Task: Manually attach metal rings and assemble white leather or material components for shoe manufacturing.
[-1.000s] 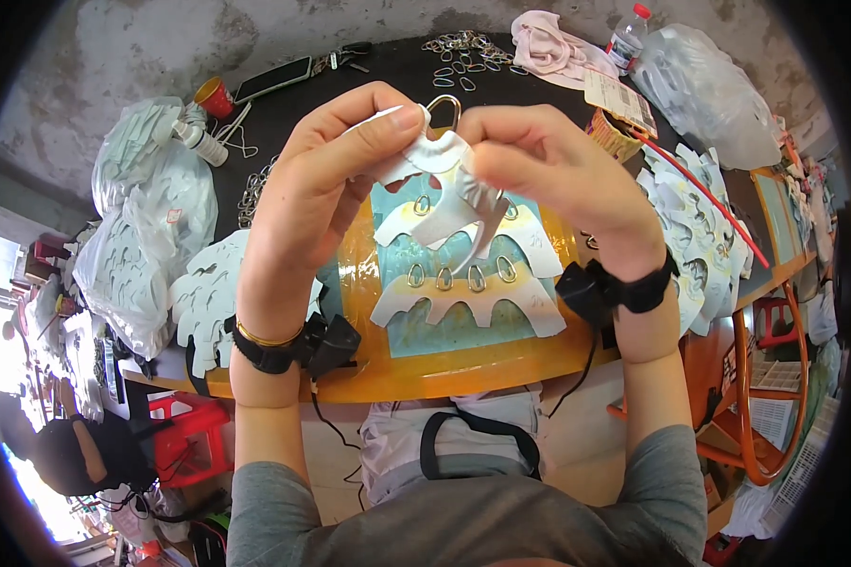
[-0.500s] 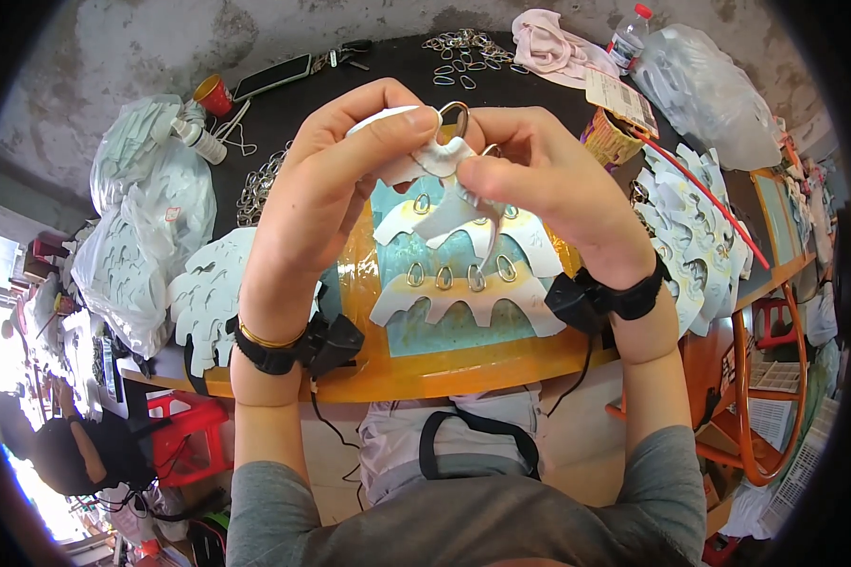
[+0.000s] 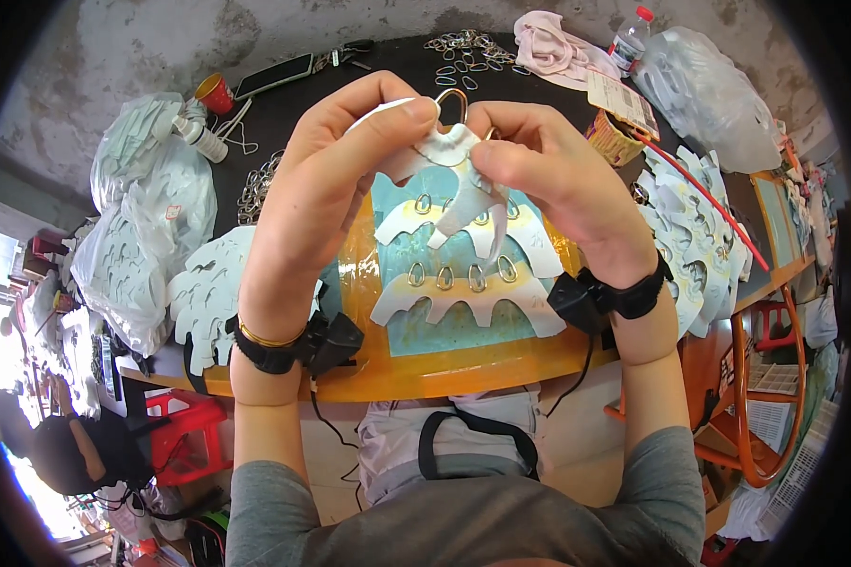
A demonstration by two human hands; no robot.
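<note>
My left hand [image 3: 326,180] and my right hand [image 3: 548,175] are raised above the table and together pinch a white scalloped card cut-out [image 3: 449,161]. A brass-coloured metal ring [image 3: 451,97] sticks up from the card's top edge between my thumbs. Below the hands, two more white cut-outs [image 3: 463,293] lie on an orange tray [image 3: 388,364], each carrying a row of metal rings. Both wrists wear black bands with small devices.
A stack of white cut-outs [image 3: 203,293] lies left of the tray, another [image 3: 695,241] to the right. Loose rings [image 3: 468,45], a phone [image 3: 274,76], a red cup [image 3: 216,93], plastic bags of cut-outs [image 3: 151,208], a bottle [image 3: 631,33] and a red stick [image 3: 700,198] surround them.
Both hands have lifted the card a little higher and the ring now stands clear above the card's top edge.
</note>
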